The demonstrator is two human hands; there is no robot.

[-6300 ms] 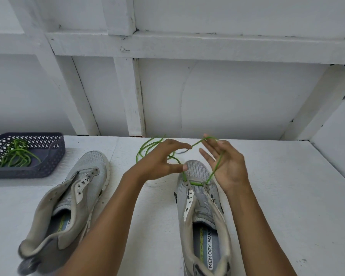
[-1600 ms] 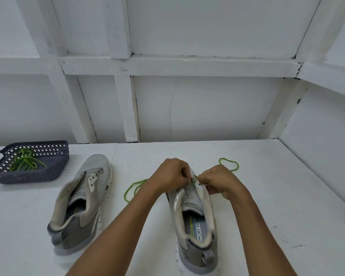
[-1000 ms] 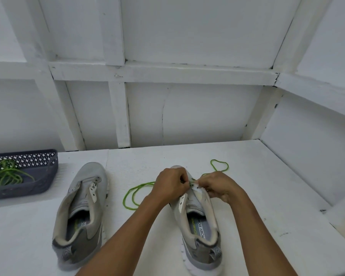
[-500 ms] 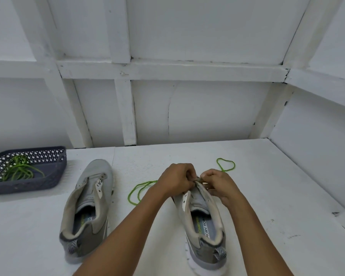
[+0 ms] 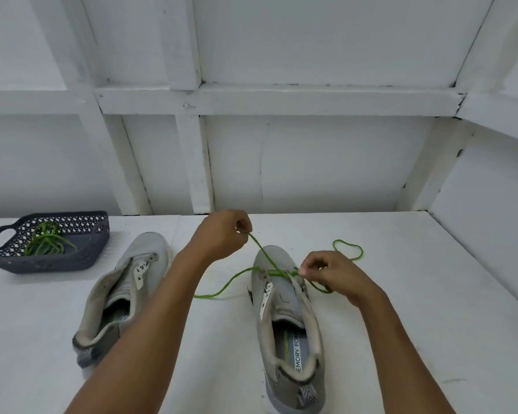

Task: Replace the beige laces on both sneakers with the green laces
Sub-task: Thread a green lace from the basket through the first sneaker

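Two grey sneakers stand on the white table, toes away from me. The right sneaker (image 5: 284, 312) has a green lace (image 5: 263, 254) threaded through its front eyelets. My left hand (image 5: 222, 236) is raised beyond the toe and pinches one strand of that lace, pulled taut. My right hand (image 5: 331, 273) pinches the lace at the shoe's right eyelet row. Loose lace trails onto the table on both sides. The left sneaker (image 5: 123, 291) has no lace in it.
A dark perforated basket (image 5: 72, 255) at the far left holds another bundle of green lace (image 5: 45, 242). White panelled walls close the table at the back and on the right.
My left hand has lifted away from the shoe toward the far side, drawing a strand of green lace out taut. My right hand stays at the eyelets.
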